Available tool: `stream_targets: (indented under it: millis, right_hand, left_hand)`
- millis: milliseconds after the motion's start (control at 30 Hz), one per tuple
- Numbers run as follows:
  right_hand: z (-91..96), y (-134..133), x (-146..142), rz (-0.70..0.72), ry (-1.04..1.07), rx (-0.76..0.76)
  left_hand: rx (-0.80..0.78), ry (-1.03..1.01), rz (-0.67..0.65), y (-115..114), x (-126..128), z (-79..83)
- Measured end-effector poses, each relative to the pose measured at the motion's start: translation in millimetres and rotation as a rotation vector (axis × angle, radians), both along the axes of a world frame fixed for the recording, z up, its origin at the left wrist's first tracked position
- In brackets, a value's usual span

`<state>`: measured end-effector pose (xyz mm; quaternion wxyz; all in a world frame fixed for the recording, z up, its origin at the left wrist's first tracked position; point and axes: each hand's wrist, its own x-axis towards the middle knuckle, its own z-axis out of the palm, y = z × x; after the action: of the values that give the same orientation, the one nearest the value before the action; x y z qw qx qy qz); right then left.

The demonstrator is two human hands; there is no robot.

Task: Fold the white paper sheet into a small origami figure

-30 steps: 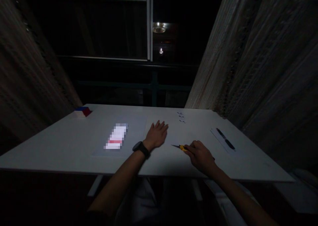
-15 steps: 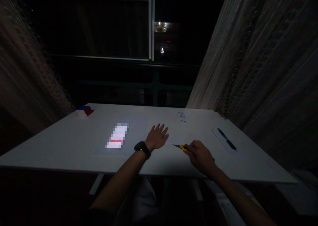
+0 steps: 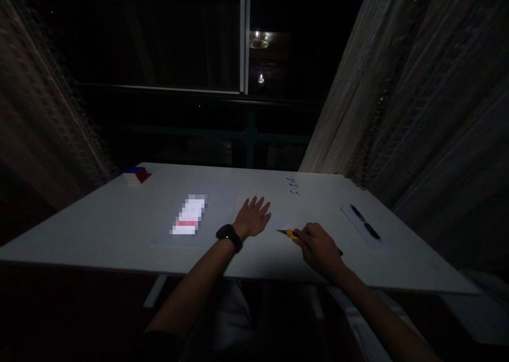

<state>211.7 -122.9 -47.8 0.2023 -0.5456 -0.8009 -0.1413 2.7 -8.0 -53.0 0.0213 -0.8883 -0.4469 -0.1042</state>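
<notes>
My left hand lies flat on the white table, fingers spread, with a black watch on its wrist. To its right my right hand is closed round a yellow utility knife. The blade tip points left toward the left hand and rests near the table surface. A faint sheet of paper seems to lie under the left hand; the dim light hides its edges.
A sheet with a blurred patch lies left of my left hand. A red, blue and white cube sits at the far left corner. A black pen lies on a paper strip at right. Small paper bits lie farther back. Curtains hang on both sides.
The view has shifted slightly. Both hands stay in nearly the same places, the left flat and the right on the knife.
</notes>
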Motion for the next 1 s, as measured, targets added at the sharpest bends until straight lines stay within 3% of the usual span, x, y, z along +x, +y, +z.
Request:
stream_targets:
  millis: [1000]
  right_hand:
    - [-1.7, 2, -16, -0.019, 0.010, 0.006]
  left_hand:
    - [-0.012, -0.022, 0.009, -2, 4, -1.9]
